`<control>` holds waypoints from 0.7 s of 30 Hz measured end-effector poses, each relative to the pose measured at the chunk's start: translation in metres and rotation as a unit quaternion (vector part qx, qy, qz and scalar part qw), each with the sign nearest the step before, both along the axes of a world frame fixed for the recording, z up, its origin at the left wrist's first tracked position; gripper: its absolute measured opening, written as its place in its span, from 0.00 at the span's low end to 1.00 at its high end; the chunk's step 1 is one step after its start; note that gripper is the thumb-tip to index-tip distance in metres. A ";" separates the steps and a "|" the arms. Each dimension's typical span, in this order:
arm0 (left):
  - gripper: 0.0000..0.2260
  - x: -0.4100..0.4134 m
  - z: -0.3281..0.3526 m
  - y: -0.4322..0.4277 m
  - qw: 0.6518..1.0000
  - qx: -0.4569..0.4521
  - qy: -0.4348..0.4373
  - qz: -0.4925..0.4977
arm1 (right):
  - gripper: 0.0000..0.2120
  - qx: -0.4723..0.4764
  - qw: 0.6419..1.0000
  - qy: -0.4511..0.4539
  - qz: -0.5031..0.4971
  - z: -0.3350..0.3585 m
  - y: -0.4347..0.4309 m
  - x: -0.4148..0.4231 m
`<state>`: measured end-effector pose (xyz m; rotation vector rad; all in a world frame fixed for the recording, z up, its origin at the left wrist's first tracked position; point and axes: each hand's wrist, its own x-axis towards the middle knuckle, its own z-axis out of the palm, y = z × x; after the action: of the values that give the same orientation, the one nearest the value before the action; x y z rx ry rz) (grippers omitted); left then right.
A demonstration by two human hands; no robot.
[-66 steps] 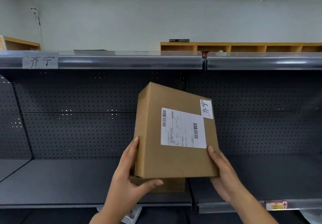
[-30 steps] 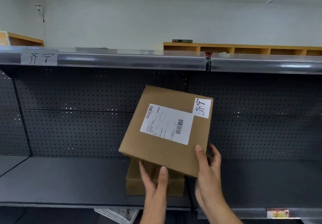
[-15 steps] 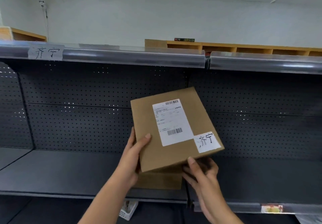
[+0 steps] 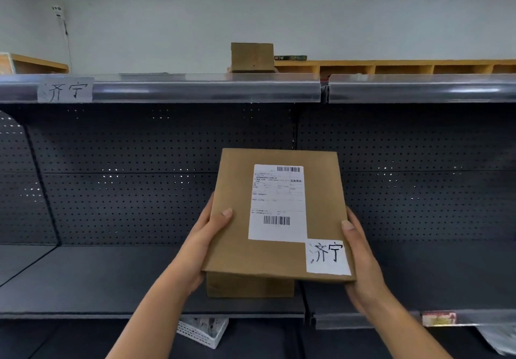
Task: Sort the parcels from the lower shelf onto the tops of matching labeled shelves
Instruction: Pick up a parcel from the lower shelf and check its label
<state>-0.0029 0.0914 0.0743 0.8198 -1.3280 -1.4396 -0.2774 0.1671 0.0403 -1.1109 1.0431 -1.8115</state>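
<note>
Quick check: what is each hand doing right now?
Left hand: closed on the parcel's left edge, thumb on top.
Right hand: closed on the same parcel's right edge.

A second box [image 4: 250, 284] on the lower shelf [image 4: 83, 280] is mostly hidden by the held parcel [image 4: 276, 213]. The fine print on its shipping label [image 4: 277, 202] cannot be read. At 5 o'clock, a tag [image 4: 439, 318] is blurred.
</note>
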 end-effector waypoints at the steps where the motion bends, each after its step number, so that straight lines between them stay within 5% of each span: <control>1: 0.22 -0.002 -0.002 0.002 1.000 -0.005 0.006 0.017 | 0.31 -0.002 1.000 -0.011 -0.005 -0.002 0.001 0.000; 9: 0.24 -0.007 -0.002 0.006 0.998 -0.022 0.001 0.053 | 0.29 0.007 1.000 0.030 -0.002 -0.003 0.001 -0.001; 17: 0.41 -0.007 -0.008 0.014 0.997 -0.056 -0.047 0.021 | 0.24 0.026 0.997 0.075 0.015 0.014 0.002 -0.016; 21: 0.34 -0.013 -0.009 0.011 0.997 -0.043 -0.034 0.058 | 0.22 0.027 0.997 0.072 0.007 0.014 0.002 -0.006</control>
<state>-0.0159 0.1022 0.0656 0.8801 -1.3612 -1.2655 -0.2837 0.1693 0.0538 -1.2277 1.1595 -1.7022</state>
